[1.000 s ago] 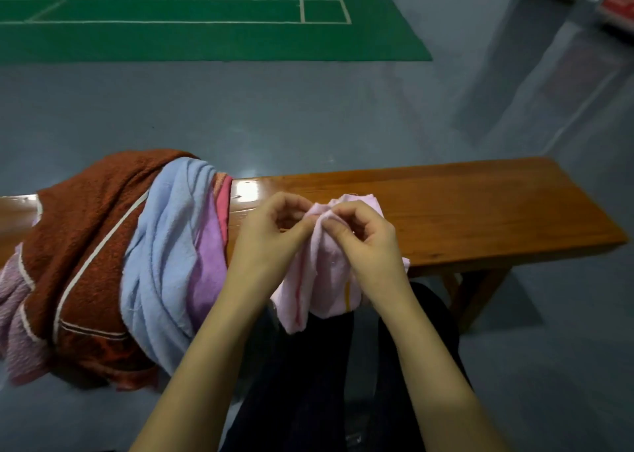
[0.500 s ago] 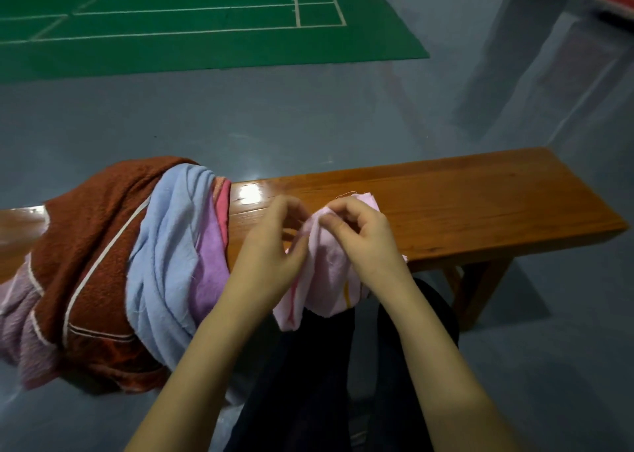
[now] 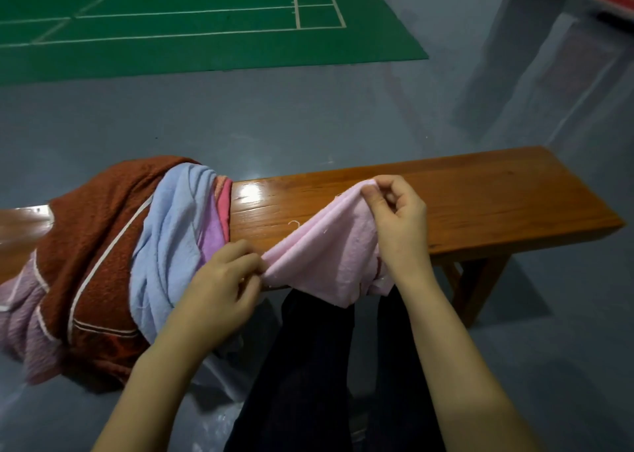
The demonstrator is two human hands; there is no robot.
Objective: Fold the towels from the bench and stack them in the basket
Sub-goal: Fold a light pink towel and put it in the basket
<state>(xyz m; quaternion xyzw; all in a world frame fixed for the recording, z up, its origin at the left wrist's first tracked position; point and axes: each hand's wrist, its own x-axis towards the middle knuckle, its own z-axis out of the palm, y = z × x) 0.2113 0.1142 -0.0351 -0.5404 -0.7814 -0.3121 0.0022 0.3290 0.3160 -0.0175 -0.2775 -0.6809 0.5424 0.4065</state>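
While the left hand [image 3: 223, 280] pinches one end of the pink towel [image 3: 319, 256] and the right hand [image 3: 398, 218] pinches another above the bench [image 3: 480, 197], the person holds it stretched, likely to flatten it for folding; no basket shows.

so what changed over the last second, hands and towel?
The hands have pulled apart: the left hand drew toward the pile and the bench's near edge, the right hand moved up and away over the bench. Each keeps its pinch grip on the pink towel, which went from a bunched wad to a stretched span. The heap of brown, blue and purple towels lies as before.
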